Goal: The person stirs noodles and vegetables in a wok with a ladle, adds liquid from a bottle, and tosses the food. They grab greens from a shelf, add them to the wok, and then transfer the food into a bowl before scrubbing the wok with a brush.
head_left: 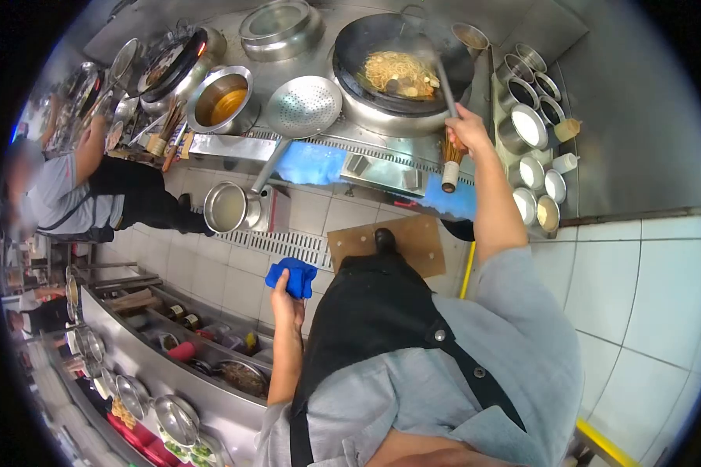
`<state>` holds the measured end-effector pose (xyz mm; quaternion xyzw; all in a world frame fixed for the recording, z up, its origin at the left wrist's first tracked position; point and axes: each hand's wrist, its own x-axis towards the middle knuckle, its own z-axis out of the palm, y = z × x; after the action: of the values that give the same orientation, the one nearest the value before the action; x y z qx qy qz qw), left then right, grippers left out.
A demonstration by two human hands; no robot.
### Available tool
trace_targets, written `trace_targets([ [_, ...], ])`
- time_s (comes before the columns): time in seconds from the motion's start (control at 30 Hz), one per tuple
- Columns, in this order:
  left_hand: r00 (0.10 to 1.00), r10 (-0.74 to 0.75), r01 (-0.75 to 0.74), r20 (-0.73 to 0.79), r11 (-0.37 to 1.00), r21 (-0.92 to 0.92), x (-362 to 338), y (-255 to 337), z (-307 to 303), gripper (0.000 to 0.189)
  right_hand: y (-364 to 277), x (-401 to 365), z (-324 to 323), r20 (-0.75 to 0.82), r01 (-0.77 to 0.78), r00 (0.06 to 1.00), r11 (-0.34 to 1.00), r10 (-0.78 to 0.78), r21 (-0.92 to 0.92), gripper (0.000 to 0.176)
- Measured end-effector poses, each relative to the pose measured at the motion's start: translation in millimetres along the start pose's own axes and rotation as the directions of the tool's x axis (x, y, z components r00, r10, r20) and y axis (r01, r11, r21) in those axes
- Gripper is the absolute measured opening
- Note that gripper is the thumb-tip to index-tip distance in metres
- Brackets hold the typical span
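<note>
My right hand (469,129) is closed round the long handle of a metal wok utensil (445,82); I cannot make out whether its head is a ladle or a spatula. The utensil reaches into a black wok (364,40) on the burner. Noodles (397,74) with lighter pieces mixed in lie in the wok, under faint steam. Just below my right hand is a bamboo wok brush (450,170) at the stove's front edge. Low at my left side, my left hand (287,300) grips a folded blue cloth (291,277).
A perforated strainer (305,105) lies left of the wok, beside a pot of orange-brown liquid (222,101). Seasoning containers (526,128) line the right side. A saucepan (227,208) sits below the stove edge. Another person (82,187) stands at the left. Behind runs a steel counter (163,350).
</note>
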<state>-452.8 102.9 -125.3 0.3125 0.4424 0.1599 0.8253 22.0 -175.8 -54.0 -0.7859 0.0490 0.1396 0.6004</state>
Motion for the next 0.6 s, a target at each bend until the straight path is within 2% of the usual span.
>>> trace_targets([
  [0.07, 0.996, 0.009, -0.009, -0.087, 1.0, 0.007, -10.7, 8.2, 6.3, 0.034, -5.0, -17.1, 0.7, 0.187, 0.018, 0.982, 0.999, -0.01, -0.04, 0.073],
  [0.1, 0.997, 0.011, -0.011, -0.081, 1.0, 0.01, -8.2, 8.9, 3.0, 0.034, 0.0, -34.2, -0.1, 0.226, 0.062, 0.973, 0.993, -0.039, -0.098, 0.073],
  [0.2, 1.0, 0.019, -0.019, -0.008, 1.0, 0.011, -1.9, 4.5, 0.4, 0.032, -0.7, -89.7, -4.0, 0.211, 0.173, 0.967, 0.976, -0.143, -0.13, 0.07],
  [0.27, 1.0, 0.016, -0.016, -0.002, 1.0, 0.026, 1.2, 7.5, 16.0, 0.031, 3.7, -90.1, -20.4, 0.206, 0.155, 0.971, 0.977, -0.123, -0.148, 0.067],
  [0.4, 1.0, 0.018, -0.019, 0.022, 0.999, 0.033, 23.2, 6.5, 68.8, 0.03, -5.9, -60.9, -39.2, 0.15, 0.108, 0.985, 0.986, -0.088, -0.129, 0.067],
  [0.47, 0.984, -0.046, 0.018, 0.171, 0.987, 0.16, 33.3, 8.2, 102.6, 0.029, 7.0, -5.5, -40.7, 0.129, 0.145, 0.984, 0.977, -0.126, -0.156, 0.067],
  [0.53, 0.967, -0.061, 0.012, 0.247, 0.981, 0.195, 50.1, 5.8, 144.6, 0.03, 3.4, 36.2, -40.6, 0.112, 0.175, 0.981, 0.968, -0.157, -0.179, 0.067],
  [0.6, 0.954, -0.061, 0.003, 0.293, 0.981, 0.196, 63.1, 2.9, 196.5, 0.035, -11.3, 62.2, -38.5, 0.215, 0.043, 0.977, 0.993, -0.018, -0.112, 0.067],
])
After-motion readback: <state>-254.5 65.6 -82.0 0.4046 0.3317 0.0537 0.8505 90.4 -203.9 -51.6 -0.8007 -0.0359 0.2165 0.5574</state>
